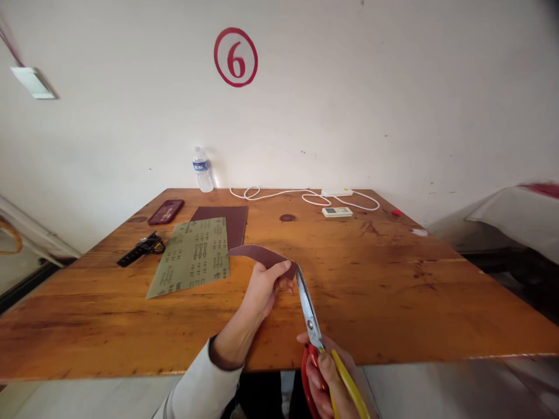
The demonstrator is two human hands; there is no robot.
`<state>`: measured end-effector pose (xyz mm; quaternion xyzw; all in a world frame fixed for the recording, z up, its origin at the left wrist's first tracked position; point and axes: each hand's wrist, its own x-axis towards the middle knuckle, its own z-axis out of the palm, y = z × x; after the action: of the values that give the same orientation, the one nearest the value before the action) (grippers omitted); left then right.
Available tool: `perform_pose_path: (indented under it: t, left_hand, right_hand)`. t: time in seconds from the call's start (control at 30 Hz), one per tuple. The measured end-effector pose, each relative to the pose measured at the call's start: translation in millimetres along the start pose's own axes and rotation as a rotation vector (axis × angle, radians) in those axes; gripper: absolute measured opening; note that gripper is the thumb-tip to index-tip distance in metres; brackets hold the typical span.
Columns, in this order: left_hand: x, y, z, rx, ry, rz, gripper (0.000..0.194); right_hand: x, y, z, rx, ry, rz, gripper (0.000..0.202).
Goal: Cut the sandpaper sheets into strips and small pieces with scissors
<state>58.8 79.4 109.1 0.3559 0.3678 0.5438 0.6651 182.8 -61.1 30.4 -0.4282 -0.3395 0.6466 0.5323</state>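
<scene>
My left hand (267, 286) pinches a curved dark red strip (262, 254) near its right end, above the table. My right hand (329, 378) is wrapped round the scissors (309, 317), which have one red and one yellow handle. The blade tips meet the strip's right end, and the blades look closed or nearly so. Left of the strip lies a greenish sheet with printed marks (192, 256), partly over a dark red sheet (238, 218). The strip's far left end reaches the greenish sheet's right edge.
On the wooden table (393, 302) are a dark red phone (166, 212), a black strap-like object (142, 249), a water bottle (202, 171), a white cable with a power strip (336, 192), and a small white device (337, 212). A wall stands behind.
</scene>
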Motion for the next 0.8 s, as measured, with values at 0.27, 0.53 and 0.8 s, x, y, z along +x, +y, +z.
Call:
perform_pose_path:
  t: [0.27, 0.53, 0.8]
  left_hand:
    - [3.0, -1.7, -5.6, 0.053, -0.012, -0.003, 0.022]
    - [3.2, 1.7, -4.7, 0.039, -0.091, 0.029, 0.018]
    - [3.1, -0.1, -5.4, 0.016, -0.056, 0.046, 0.018]
  right_hand:
    - [-5.6, 6.3, -6.5, -0.117, 0.063, -0.037, 0.061]
    - [1.7, 14.2, -13.2, -0.122, 0.037, -0.032, 0.071]
    - [-11.2, 1.0, -0.2, -0.118, 0.086, -0.016, 0.069]
